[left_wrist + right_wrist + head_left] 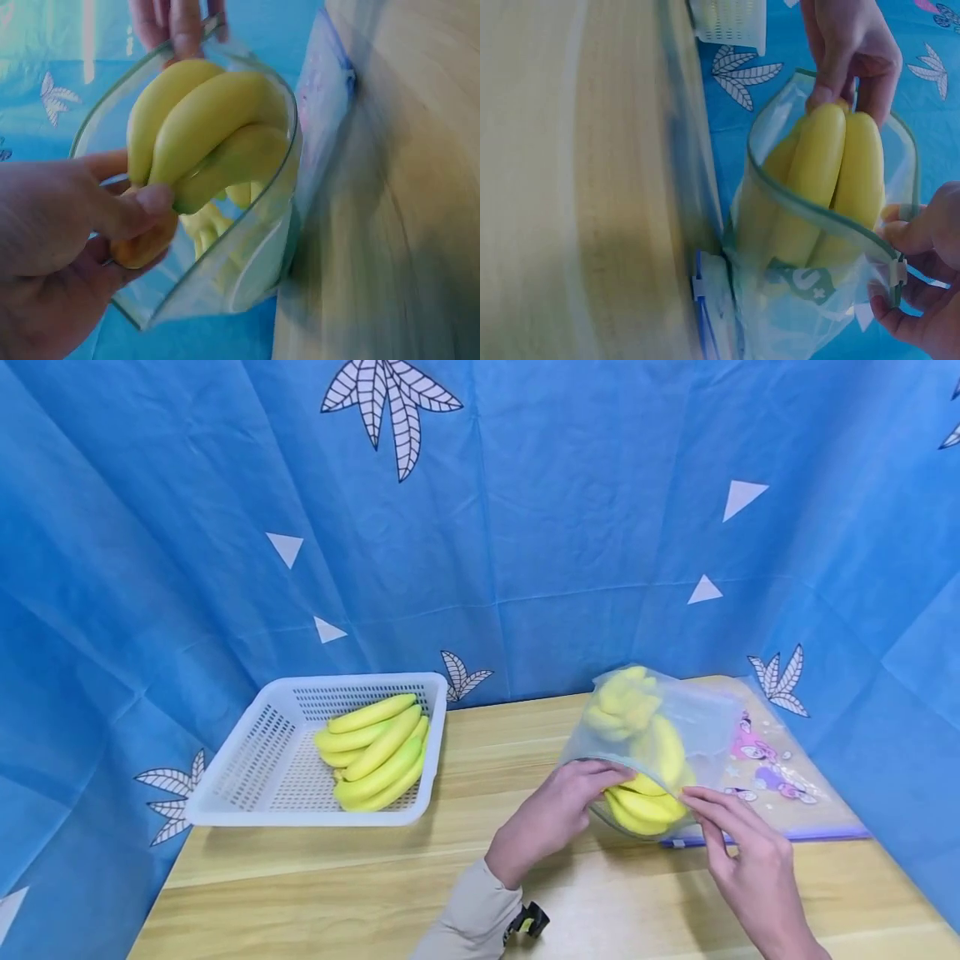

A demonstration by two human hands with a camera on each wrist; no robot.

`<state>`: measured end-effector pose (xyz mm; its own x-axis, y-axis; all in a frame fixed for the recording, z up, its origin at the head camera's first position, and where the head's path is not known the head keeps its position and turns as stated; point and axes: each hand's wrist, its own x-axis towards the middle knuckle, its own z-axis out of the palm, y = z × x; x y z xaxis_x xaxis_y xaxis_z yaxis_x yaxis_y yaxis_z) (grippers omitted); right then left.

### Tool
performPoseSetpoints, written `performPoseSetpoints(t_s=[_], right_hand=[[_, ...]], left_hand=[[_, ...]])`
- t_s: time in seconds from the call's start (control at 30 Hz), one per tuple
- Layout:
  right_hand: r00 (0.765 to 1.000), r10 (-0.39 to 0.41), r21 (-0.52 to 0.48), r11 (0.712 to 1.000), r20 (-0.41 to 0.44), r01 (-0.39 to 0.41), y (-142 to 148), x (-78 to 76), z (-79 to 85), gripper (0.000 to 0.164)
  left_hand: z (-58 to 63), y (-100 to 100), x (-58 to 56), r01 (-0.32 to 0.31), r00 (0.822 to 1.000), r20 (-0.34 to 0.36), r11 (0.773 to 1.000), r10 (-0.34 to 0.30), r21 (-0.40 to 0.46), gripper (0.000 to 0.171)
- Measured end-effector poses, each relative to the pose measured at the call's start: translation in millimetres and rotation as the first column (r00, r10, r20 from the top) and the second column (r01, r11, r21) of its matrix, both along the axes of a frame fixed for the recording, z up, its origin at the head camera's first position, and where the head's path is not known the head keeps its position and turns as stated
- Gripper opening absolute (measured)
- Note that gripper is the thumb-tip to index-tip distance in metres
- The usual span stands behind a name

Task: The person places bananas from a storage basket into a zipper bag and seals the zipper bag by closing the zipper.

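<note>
bananas (645, 814), a yellow bunch, sit in the mouth of a clear bag (705, 718), at six o'clock from its middle in the head view, partly inside and partly showing past the rim. the left hand (558, 810), at eight o'clock from the bag, has its thumb and fingers closed round the brownish stem end (142, 244) of this bunch; the left wrist view shows the thumb laid on top of it. the right hand (753, 852), between four and five o'clock from the bag, pinches the bag's rim between thumb and fingers, and the right wrist view shows this grip just beside the white slider (901, 271). the rim is green and stands apart as a wide loop round the bunch. dark green lettering (802, 281) shows on the bag's wall. deeper bananas (624, 702) lie inside the bag, toward eleven o'clock, blurred by the plastic.

at three o'clock from the clear bag lies a printed bag (813, 768), partly overlapped by it, with pink and purple figures and a purple zip (795, 835) along its six o'clock edge.

at nine o'clock, well apart, stands a white basket (300, 818) with slotted walls. basket bananas (386, 747) lie heaped in its three o'clock half. everything rests on a wooden table (300, 893). a blue curtain (555, 527) with leaves and white triangles hangs at twelve o'clock. a pale sleeve (472, 914) covers the left forearm.
</note>
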<state>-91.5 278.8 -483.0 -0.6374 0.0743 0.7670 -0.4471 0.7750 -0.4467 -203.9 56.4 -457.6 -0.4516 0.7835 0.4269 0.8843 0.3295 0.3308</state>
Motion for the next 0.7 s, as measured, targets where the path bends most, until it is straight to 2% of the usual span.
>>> performPoseSetpoints(t_s=[0.07, 0.13, 0.17, 0.2, 0.23, 0.27, 0.33, 0.37, 0.4, 0.43, 0.47, 0.5, 0.6, 0.63, 0.7], right_hand=[[1.000, 0.016, -0.001, 1.000, -0.004, -0.016, -1, -0.4, 0.0, 0.022], [1.000, 0.026, 0.001, 1.000, 0.005, -0.026, -1, -0.6, 0.8, 0.023], [1.000, 0.029, -0.001, 1.000, 0.010, -0.029, -2, -0.9, 1.2, 0.021], [0.999, 0.029, -0.003, 1.000, 0.022, -0.029, -2, -0.9, 1.5, 0.022], [0.999, 0.026, -0.003, 1.000, 0.039, -0.026, -2, -0.4, 2.0, 0.024], [0.998, 0.019, -0.005, 1.000, 0.053, -0.019, -2, 0.0, 2.3, 0.028], [0.998, 0.002, -0.009, 1.000, 0.068, -0.001, -2, 0.4, 2.2, 0.035], [0.998, -0.009, -0.010, 1.000, 0.068, 0.010, -2, 0.5, 2.2, 0.037], [0.998, -0.021, -0.011, 1.000, 0.067, 0.021, -2, 0.7, 2.0, 0.038], [0.998, -0.033, -0.012, 0.999, 0.062, 0.033, -2, 0.9, 1.7, 0.039], [0.998, -0.042, -0.012, 0.999, 0.057, 0.043, -2, 1.0, 1.3, 0.039], [0.997, -0.050, -0.013, 0.999, 0.056, 0.051, -2, 1.5, 1.1, 0.039], [0.996, -0.053, -0.011, 0.998, 0.065, 0.054, -3, 2.5, 0.6, 0.038], [0.996, -0.044, -0.008, 0.999, 0.072, 0.045, -4, 2.7, 0.5, 0.038], [0.997, -0.017, -0.002, 1.000, 0.079, 0.017, -6, 2.3, 0.3, 0.038]], left_hand=[[-1.1, 5, -0.4, -0.074, 0.997, 0.000, 0.997, 0.074, 0.013, 0.034], [-3.9, 9, -0.8, -0.176, 0.983, 0.056, 0.984, 0.173, 0.043, 0.018], [-5.6, 12, -0.7, -0.231, 0.969, 0.107, 0.971, 0.224, 0.059, 0.015], [-8.2, 14, -0.8, -0.281, 0.946, 0.193, 0.956, 0.262, 0.079, 0.014], [-10.4, 16, -0.6, -0.317, 0.912, 0.305, 0.943, 0.273, 0.105, 0.017], [-12.9, 18, -0.4, -0.347, 0.865, 0.429, 0.928, 0.260, 0.138, 0.020], [-18.5, 23, 0.3, -0.405, 0.752, 0.630, 0.890, 0.195, 0.208, 0.023], [-21.4, 25, 0.9, -0.438, 0.695, 0.703, 0.865, 0.153, 0.245, 0.024], [-24.6, 28, 1.5, -0.467, 0.648, 0.753, 0.839, 0.110, 0.279, 0.023], [-27.2, 30, 2.4, -0.484, 0.629, 0.773, 0.820, 0.084, 0.305, 0.024], [-29.9, 33, 3.2, -0.495, 0.638, 0.766, 0.805, 0.081, 0.327, 0.021], [-32.4, 35, 4.1, -0.503, 0.659, 0.747, 0.789, 0.086, 0.353, 0.020], [-37.1, 44, 5.2, -0.539, 0.707, 0.699, 0.724, 0.110, 0.432, 0.018], [-37.9, 47, 4.9, -0.547, 0.718, 0.687, 0.702, 0.113, 0.456, 0.018], [-40.0, 54, 2.9, -0.562, 0.718, 0.691, 0.656, 0.083, 0.504, 0.019]])
